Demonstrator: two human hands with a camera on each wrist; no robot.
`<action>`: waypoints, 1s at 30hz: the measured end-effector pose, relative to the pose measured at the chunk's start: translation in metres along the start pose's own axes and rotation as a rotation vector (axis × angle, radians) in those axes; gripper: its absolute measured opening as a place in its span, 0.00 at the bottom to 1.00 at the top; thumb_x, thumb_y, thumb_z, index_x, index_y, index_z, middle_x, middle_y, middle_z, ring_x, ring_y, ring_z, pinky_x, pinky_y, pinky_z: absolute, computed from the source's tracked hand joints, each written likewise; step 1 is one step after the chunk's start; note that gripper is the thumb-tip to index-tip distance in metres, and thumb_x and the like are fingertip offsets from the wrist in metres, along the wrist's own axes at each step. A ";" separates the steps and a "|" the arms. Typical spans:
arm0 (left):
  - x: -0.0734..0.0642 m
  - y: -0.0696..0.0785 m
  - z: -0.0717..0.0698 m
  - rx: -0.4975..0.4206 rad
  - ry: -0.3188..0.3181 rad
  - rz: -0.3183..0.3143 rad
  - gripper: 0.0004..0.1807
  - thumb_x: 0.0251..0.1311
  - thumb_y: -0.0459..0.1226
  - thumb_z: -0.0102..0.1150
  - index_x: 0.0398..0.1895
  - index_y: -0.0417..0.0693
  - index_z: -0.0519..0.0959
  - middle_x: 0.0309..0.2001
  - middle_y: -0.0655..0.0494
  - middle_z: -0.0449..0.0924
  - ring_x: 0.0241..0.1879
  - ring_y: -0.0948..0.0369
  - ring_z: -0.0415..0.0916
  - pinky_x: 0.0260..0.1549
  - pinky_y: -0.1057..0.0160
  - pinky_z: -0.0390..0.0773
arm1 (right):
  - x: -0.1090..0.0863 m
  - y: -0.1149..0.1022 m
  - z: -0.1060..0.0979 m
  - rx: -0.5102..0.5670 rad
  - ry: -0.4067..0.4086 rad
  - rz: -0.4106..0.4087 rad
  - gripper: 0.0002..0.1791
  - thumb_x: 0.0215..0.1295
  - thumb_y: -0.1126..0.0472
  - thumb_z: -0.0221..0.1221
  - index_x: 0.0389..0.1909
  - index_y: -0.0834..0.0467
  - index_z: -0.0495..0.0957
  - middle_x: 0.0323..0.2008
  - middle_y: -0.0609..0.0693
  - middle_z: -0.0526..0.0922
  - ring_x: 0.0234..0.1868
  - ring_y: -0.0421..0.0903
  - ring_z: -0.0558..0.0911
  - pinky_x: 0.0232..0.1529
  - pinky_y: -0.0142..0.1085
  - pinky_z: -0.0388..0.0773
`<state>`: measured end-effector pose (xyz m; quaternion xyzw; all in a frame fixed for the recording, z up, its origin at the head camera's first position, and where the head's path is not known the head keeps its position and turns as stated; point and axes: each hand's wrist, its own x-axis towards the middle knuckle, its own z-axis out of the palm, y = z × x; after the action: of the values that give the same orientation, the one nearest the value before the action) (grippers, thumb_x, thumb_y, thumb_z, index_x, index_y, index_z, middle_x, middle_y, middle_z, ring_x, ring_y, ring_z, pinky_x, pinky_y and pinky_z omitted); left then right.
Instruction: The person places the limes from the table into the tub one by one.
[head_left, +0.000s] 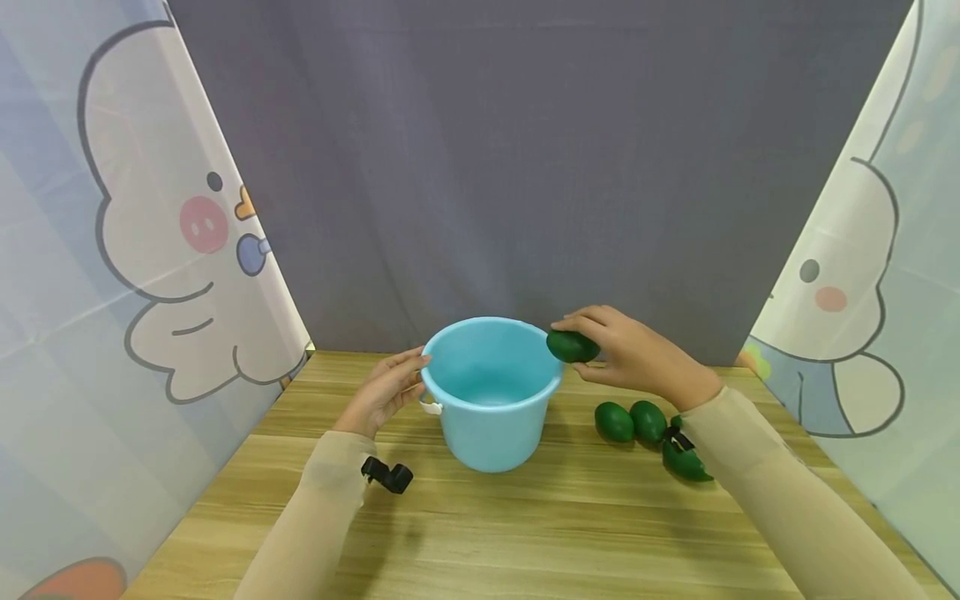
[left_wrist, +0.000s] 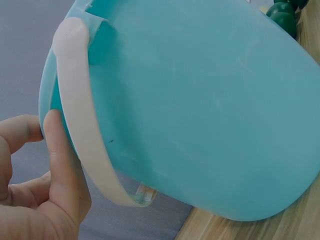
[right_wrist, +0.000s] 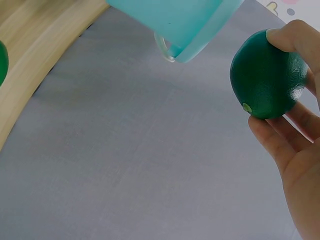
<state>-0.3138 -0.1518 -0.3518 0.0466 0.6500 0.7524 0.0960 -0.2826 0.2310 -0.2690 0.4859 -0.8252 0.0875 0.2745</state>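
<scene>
A light blue bucket [head_left: 495, 433] with a white handle [left_wrist: 82, 110] stands upright on the wooden table; its visible inside looks bare. My left hand [head_left: 388, 392] pinches the rim at its left side, thumb and fingers on either side of the edge, beside the handle. My right hand [head_left: 626, 350] grips a glossy dark green lime [right_wrist: 267, 75] between thumb and fingertips. In the head view that lime is held up by the bucket's right rim. On the table to the right lie several more limes [head_left: 614, 422], partly hidden behind my right forearm.
The wooden table [head_left: 480, 533] runs under everything. Close behind the bucket hangs a grey cloth [head_left: 510, 167]. Curtains with cartoon animals [head_left: 172, 250] flank both sides. A black wrist mount [head_left: 386, 474] sits on my left sleeve.
</scene>
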 end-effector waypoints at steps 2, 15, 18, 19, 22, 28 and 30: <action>0.000 0.000 0.000 0.000 -0.003 0.001 0.30 0.70 0.39 0.61 0.72 0.40 0.66 0.49 0.49 0.78 0.36 0.66 0.77 0.35 0.74 0.82 | 0.002 0.000 0.000 0.005 -0.001 0.001 0.30 0.56 0.63 0.70 0.62 0.59 0.76 0.55 0.52 0.79 0.54 0.49 0.77 0.50 0.42 0.81; 0.001 0.000 0.001 0.009 -0.003 -0.002 0.31 0.70 0.39 0.61 0.73 0.41 0.66 0.49 0.50 0.79 0.37 0.66 0.78 0.36 0.73 0.83 | 0.010 0.003 0.008 0.044 0.006 -0.004 0.29 0.57 0.63 0.71 0.61 0.60 0.77 0.55 0.53 0.79 0.54 0.50 0.77 0.48 0.44 0.82; 0.001 0.000 0.001 0.014 -0.005 -0.001 0.31 0.70 0.39 0.61 0.73 0.41 0.66 0.48 0.50 0.79 0.37 0.66 0.78 0.36 0.73 0.83 | 0.012 0.003 0.010 0.062 0.005 0.005 0.29 0.57 0.63 0.71 0.61 0.60 0.77 0.55 0.53 0.80 0.54 0.50 0.77 0.48 0.43 0.83; 0.001 0.000 0.001 0.015 -0.006 -0.001 0.31 0.70 0.39 0.61 0.73 0.40 0.66 0.48 0.51 0.79 0.37 0.66 0.78 0.36 0.73 0.83 | 0.013 0.003 0.011 0.069 0.004 0.010 0.29 0.57 0.63 0.71 0.61 0.60 0.77 0.55 0.52 0.80 0.54 0.50 0.77 0.48 0.43 0.83; 0.000 0.000 0.001 0.017 -0.007 -0.001 0.31 0.70 0.39 0.61 0.73 0.40 0.66 0.47 0.52 0.79 0.37 0.66 0.78 0.36 0.73 0.83 | 0.015 0.003 0.012 0.095 -0.006 0.030 0.30 0.58 0.61 0.71 0.62 0.59 0.76 0.56 0.51 0.80 0.55 0.49 0.78 0.50 0.43 0.82; 0.001 0.000 0.003 0.012 -0.003 0.003 0.30 0.70 0.39 0.61 0.72 0.40 0.66 0.47 0.51 0.79 0.36 0.66 0.78 0.36 0.73 0.83 | 0.023 0.006 0.013 0.143 -0.046 0.081 0.30 0.61 0.58 0.71 0.64 0.58 0.75 0.57 0.51 0.79 0.56 0.49 0.78 0.53 0.45 0.82; 0.001 0.000 0.003 0.012 -0.002 0.005 0.30 0.70 0.39 0.61 0.72 0.40 0.66 0.48 0.51 0.79 0.36 0.66 0.78 0.36 0.73 0.83 | 0.025 0.006 0.012 0.154 -0.060 0.095 0.30 0.61 0.58 0.70 0.64 0.58 0.75 0.57 0.51 0.79 0.56 0.49 0.78 0.53 0.44 0.82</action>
<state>-0.3140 -0.1484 -0.3518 0.0498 0.6542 0.7487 0.0945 -0.3014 0.2101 -0.2653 0.4684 -0.8459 0.1488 0.2070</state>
